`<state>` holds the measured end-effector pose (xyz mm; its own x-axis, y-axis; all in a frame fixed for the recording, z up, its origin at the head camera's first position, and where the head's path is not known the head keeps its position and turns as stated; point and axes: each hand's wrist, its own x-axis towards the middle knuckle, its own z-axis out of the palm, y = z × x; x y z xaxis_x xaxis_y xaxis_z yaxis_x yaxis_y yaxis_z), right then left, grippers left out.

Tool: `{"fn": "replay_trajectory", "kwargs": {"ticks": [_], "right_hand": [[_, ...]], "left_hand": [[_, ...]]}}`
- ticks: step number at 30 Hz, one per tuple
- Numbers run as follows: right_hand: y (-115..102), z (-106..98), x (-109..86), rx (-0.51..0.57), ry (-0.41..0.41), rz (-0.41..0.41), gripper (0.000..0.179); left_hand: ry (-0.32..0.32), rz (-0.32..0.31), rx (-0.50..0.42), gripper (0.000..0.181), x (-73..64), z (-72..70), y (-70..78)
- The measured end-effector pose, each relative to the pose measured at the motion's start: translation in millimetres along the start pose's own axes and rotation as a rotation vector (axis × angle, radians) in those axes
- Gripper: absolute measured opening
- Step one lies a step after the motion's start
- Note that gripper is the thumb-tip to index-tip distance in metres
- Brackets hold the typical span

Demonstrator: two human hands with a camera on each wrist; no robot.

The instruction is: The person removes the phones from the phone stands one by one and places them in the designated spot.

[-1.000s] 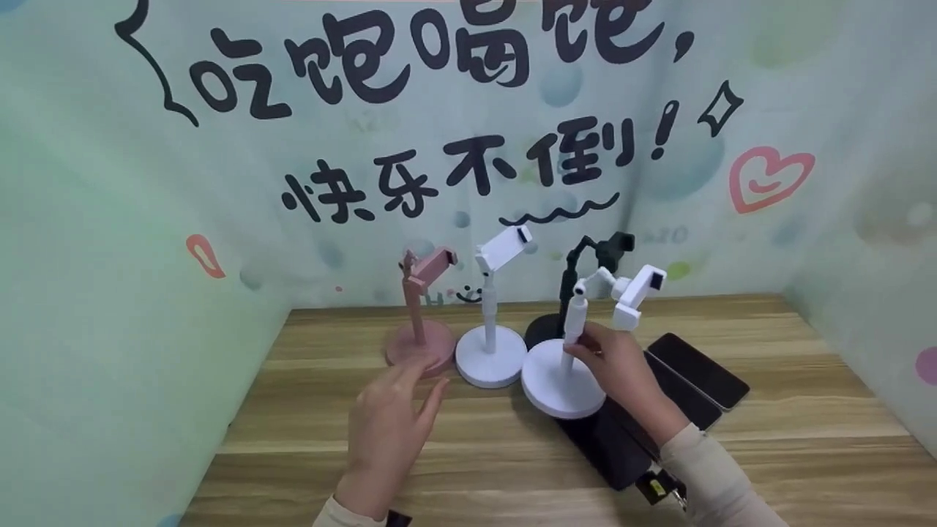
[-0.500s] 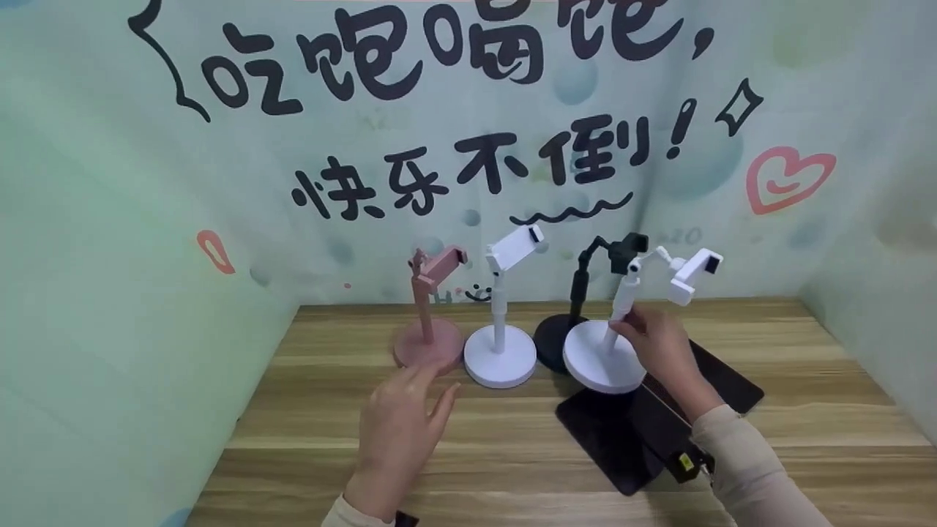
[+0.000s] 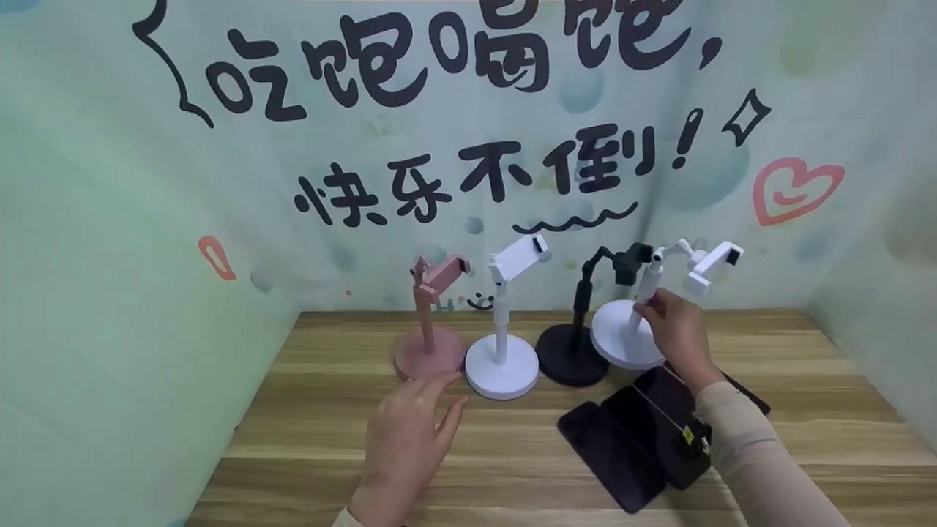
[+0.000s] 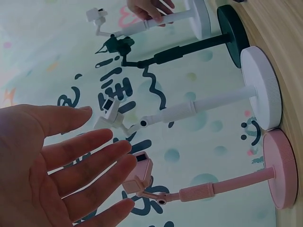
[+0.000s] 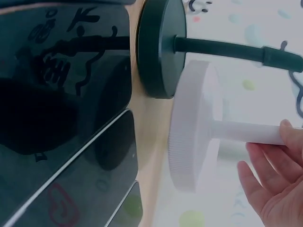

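Observation:
My right hand pinches the pole of a white phone stand between thumb and fingers. In the right wrist view, that stand's round base is tilted, with a gap showing between it and the table. Just left of it stands a black phone stand, upright. Another white phone stand and a pink phone stand continue the row to the left. My left hand holds nothing; it hovers before the pink stand, fingers extended and thumb apart, palm visible in the left wrist view.
Several dark phones lie flat side by side on the wooden table, in front of the black stand and under my right forearm. A small black piece with a yellow label overlaps them. A printed cloth hangs behind the table.
My right hand has carried the white phone stand right and back, from in front of the black stand to its right side, uncovering the black base and more phones. The left hand keeps its pose.

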<state>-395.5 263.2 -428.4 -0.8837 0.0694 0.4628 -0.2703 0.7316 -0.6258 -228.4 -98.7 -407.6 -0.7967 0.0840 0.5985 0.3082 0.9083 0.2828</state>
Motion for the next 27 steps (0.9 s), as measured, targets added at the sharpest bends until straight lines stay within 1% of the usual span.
{"fn": "replay_trajectory", "kwargs": {"ticks": [3,6,9,12,17,20,23,25,27], "right_hand": [[7,4,3.0,-0.019,0.020,0.030,0.020],[14,4,6.8,-0.040,0.041,0.049,0.020],[21,4,8.9,-0.046,0.043,0.064,0.020],[25,6,8.1,-0.053,0.034,0.080,0.020],[33,4,1.9,-0.049,0.040,0.111,0.021],[36,4,1.8,-0.042,0.016,0.128,0.023],[39,1,3.1,-0.066,-0.018,0.141,0.025],[40,-1,5.0,-0.089,-0.048,0.145,0.027],[39,-3,6.5,-0.096,-0.100,0.156,0.031]], "left_hand": [[-0.014,0.006,0.000,0.029,-4.2,1.1,0.4],[-0.013,0.021,-0.004,0.029,-7.2,4.0,1.2],[-0.013,0.028,-0.009,0.029,-10.2,6.5,2.1],[-0.030,0.026,-0.017,0.028,-13.3,6.8,3.3],[-0.062,0.029,-0.037,0.028,-13.6,8.4,7.2],[-0.067,0.031,-0.024,0.028,-13.4,9.5,8.5],[-0.070,0.037,-0.010,0.028,-13.2,10.7,9.8],[-0.070,0.040,-0.011,0.028,-12.6,12.2,9.9],[-0.070,0.042,-0.013,0.028,-12.1,13.5,9.5]]}}
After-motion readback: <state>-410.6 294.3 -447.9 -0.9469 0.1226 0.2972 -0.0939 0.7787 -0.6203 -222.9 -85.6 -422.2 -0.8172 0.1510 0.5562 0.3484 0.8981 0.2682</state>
